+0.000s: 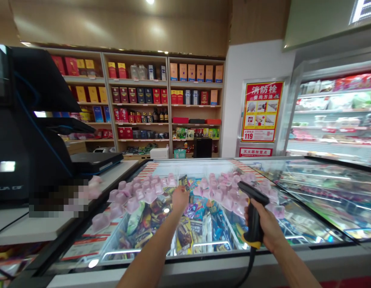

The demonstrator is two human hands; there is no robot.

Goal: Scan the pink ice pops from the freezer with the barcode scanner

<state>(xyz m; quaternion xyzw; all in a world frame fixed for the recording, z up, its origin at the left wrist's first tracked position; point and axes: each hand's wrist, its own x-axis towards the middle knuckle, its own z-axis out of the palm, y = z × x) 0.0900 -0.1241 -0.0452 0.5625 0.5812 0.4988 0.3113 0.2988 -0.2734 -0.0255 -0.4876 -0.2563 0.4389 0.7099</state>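
My right hand is wrapped round the handle of a black and yellow barcode scanner, its head tilted toward the left and its cable hanging down. Stretched forward over the freezer's glass top, my left hand has its fingers closed on a small dark wrapped packet. Many pink translucent cups lie on the glass on both sides of my left hand. Under the glass, colourful ice cream packs fill white wire baskets.
A black checkout terminal stands on a white counter at the left. Shelves of boxed goods line the back wall. A red fire-hydrant poster hangs right of them, beside a lit refrigerated display. Another glass-topped section extends right.
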